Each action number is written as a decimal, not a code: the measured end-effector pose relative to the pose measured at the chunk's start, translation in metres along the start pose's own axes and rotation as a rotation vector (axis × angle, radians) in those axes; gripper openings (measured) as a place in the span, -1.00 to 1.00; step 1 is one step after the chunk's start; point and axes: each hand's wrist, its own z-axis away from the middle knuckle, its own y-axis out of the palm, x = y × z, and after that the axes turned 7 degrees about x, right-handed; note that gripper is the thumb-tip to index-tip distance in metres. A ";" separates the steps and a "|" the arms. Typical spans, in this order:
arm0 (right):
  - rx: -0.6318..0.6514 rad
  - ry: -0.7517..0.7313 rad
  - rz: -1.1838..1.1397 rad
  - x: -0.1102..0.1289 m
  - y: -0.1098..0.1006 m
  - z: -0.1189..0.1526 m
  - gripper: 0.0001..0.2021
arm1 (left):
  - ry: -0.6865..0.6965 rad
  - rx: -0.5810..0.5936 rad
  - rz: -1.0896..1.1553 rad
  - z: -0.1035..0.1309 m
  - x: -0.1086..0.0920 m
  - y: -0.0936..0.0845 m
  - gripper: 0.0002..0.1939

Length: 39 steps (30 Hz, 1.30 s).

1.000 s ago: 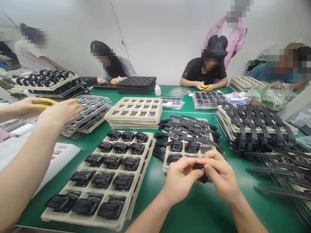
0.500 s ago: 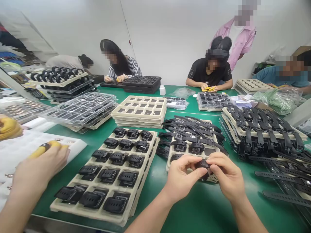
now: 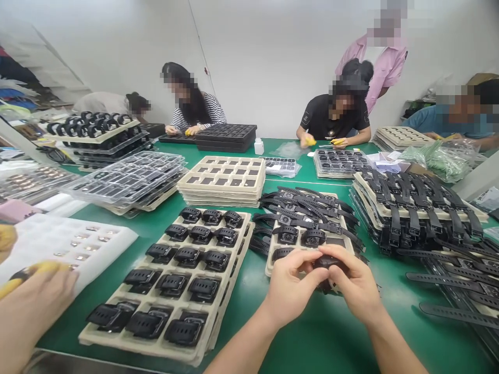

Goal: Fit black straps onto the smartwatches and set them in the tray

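A black smartwatch (image 3: 326, 261) is pinched between the fingers of both hands, its dark strap bent round; much of it is hidden by the fingers. My left hand (image 3: 290, 285) is closed on its left side, and my right hand (image 3: 354, 283) grips it from the right, fingertips nearly meeting on top. Just beyond the hands lies a beige tray (image 3: 268, 262) with watches in its compartments, some with straps closed into loops. Watches with long open straps (image 3: 312, 208) are piled over its far part. To the left stands another beige tray (image 3: 152, 296) full of looped watches.
At right, stacked trays (image 3: 421, 202) carry watches with straps hanging over the edges. Behind are a beige tray stack (image 3: 222, 176) and clear plastic trays (image 3: 128, 176). A neighbour's gloved hand (image 3: 42, 291) is over a white sheet (image 3: 109, 234) with small metallic parts. Co-workers sit opposite.
My right hand has turned and closed in over the watch, its fingers now nearer my left. At the far left, the neighbour's hand has moved left and down, uncovering metallic parts.
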 end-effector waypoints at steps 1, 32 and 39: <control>0.003 0.034 -0.043 0.000 0.001 0.000 -0.75 | 0.049 0.027 -0.043 0.000 0.000 -0.002 -0.79; -0.010 0.539 -0.006 -0.006 0.004 -0.001 -0.66 | 0.764 -0.008 -1.214 -0.007 0.018 -0.004 -0.70; 0.046 0.548 -0.109 0.001 -0.013 0.000 -0.64 | 0.837 0.016 -1.051 -0.006 0.018 -0.002 -0.85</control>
